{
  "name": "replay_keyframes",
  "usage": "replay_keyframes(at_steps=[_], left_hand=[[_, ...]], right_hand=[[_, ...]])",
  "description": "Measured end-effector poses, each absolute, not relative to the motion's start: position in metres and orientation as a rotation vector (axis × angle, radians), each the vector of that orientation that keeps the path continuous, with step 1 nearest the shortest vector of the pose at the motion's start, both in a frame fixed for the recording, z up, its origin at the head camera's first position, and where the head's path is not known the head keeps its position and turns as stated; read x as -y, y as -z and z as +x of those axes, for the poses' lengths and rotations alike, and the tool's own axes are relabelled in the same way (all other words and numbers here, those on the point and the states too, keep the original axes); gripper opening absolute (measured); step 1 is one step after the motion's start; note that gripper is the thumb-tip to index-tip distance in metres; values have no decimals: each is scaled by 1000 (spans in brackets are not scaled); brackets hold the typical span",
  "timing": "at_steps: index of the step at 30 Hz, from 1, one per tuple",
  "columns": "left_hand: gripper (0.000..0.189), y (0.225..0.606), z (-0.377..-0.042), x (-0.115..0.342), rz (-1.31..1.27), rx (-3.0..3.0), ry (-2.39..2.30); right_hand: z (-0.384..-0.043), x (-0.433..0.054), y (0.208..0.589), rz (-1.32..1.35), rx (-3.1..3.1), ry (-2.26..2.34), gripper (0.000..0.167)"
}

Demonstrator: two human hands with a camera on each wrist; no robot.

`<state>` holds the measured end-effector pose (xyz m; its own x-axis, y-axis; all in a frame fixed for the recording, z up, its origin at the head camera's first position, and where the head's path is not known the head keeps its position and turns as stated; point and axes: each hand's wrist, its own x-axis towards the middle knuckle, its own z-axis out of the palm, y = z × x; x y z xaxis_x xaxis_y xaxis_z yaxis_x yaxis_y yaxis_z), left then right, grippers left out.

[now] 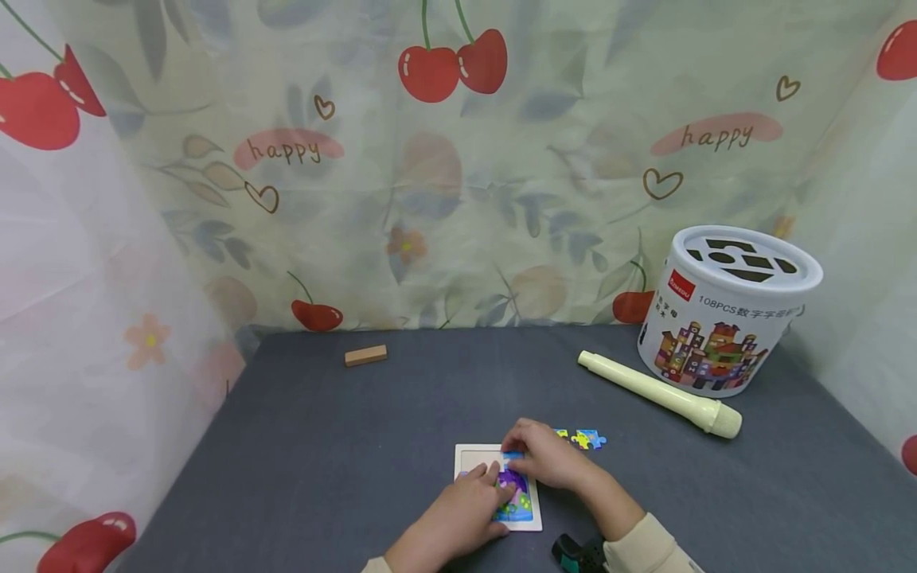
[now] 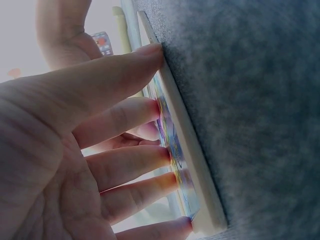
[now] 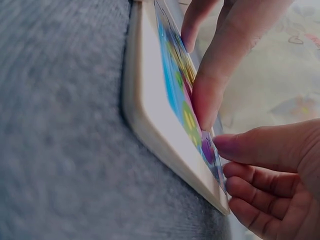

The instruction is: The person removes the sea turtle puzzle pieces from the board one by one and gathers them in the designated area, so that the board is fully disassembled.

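A small jigsaw puzzle in a pale wooden tray lies on the table, its colourful picture filling the right side; bare backing shows at upper left. My left hand spreads over the tray, its fingertips pressing on the pieces and its thumb at the rim. At the tray's upper right corner, my right hand pinches a blue puzzle piece between thumb and curled fingers; the piece is partly hidden. In the right wrist view, the right thumb touches the picture's edge.
Loose puzzle pieces lie just beyond my right hand. A pale yellow microphone-shaped stick rests before a white bucket at back right. A wooden block sits at back left. Near my right sleeve is a black device.
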<state>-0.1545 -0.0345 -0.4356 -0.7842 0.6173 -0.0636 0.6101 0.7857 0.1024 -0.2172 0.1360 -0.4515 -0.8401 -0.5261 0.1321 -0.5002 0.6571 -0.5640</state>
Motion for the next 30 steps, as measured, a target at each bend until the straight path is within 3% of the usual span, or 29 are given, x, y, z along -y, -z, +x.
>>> replay_keyframes(at_steps=[30], left_hand=[[47,436,-155,34,968,-2865,-137]], right_hand=[[-230,-156,457,-557,-2439,1415,12]])
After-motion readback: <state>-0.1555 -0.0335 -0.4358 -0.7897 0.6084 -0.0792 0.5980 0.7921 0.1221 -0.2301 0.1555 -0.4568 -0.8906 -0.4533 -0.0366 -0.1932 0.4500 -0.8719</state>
